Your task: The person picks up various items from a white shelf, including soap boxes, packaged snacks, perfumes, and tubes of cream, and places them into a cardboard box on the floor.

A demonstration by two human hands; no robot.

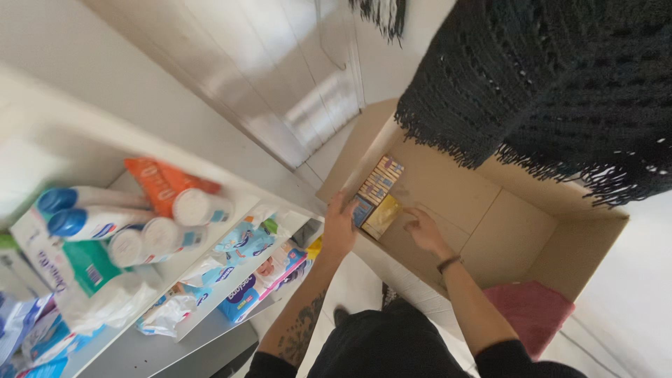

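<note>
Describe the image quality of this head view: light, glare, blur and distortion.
Head view: bright, soft daylight; glare washes out the white door and the shelf's left end; wide-angle tilt skews the cardboard box; the bottles look soft; the left hand and right hand are slightly blurred; the dark fringed fabric is close and underexposed.

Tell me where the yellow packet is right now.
In the head view the yellow packet lies inside the cardboard box, near its left wall, between the left hand and the right hand, below the striped packs.
</note>
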